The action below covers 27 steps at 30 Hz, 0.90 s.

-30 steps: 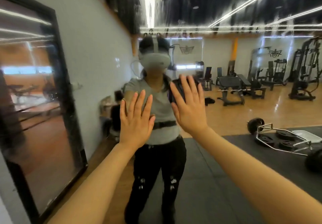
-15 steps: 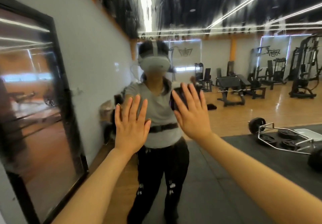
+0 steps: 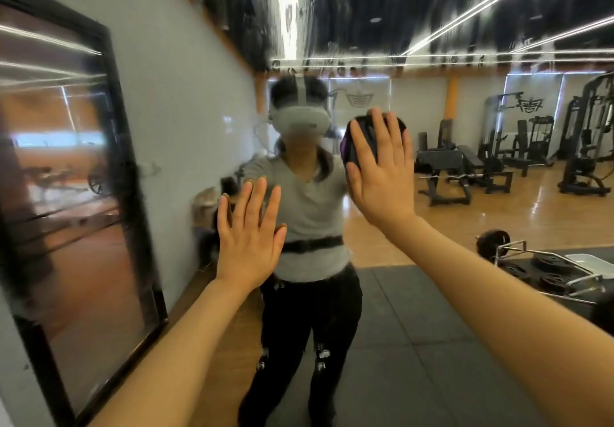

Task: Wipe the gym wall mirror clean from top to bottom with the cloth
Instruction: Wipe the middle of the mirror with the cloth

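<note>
The person is standing close to the big wall mirror (image 3: 432, 343), and both hands are lying flat against the glass. The right hand (image 3: 382, 174) is pressing a dark cloth (image 3: 357, 142) onto the mirror with straight, spread fingers; its grip is released, not clenched, and the cloth is only pinned under the palm and fingers. The cloth is sitting about halfway up the glass, well below the top edge. The left hand (image 3: 250, 239) is lower and a little to the side, also flat with a released grip, holding nothing and seeming to steady the body. Near the top edge of the mirror the glass is looking streaky and smeared (image 3: 332, 51). To do this step well, the person is probably needing to keep the whole palm pushing on the cloth so it is not slipping out, start up at those smears, and wipe in long side-by-side strokes going down, each one overlapping the last.
</note>
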Available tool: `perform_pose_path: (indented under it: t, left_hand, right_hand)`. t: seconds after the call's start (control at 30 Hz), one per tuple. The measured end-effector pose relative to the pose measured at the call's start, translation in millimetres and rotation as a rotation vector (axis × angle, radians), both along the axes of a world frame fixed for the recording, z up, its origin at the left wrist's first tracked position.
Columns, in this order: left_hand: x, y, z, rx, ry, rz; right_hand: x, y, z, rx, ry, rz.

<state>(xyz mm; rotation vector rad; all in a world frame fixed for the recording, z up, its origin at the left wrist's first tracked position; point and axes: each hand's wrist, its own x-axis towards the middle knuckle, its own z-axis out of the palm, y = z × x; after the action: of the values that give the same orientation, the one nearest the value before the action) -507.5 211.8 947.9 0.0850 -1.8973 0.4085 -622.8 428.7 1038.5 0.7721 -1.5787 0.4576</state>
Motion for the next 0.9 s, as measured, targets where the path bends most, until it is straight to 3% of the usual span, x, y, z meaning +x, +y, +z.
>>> perform_pose_path:
  t: [0.23,0.33,0.47,0.73,0.9]
  left_hand:
    - [-0.1,0.0,0.9,0.01,0.023,-0.022]
    - [0.7,0.4,2.1,0.008,0.026,-0.032]
    - [1.4,-1.2,1.1,-0.002,0.011,-0.036]
    - [3.4,-1.9,1.7,0.006,-0.006,-0.051]
    - [1.8,-5.4,0.0,-0.003,-0.01,-0.054]
  right_hand:
    - [8.4,0.4,-117.0,0.036,-0.078,-0.009]
    - [6.1,3.4,-131.8,0.067,-0.076,-0.034]
    - [3.6,6.3,-107.1,0.038,-0.071,-0.011]
    - [-6.8,14.4,25.6,-0.056,-0.062,0.028]
    - [-3.7,8.3,32.9,-0.149,-0.071,0.028]
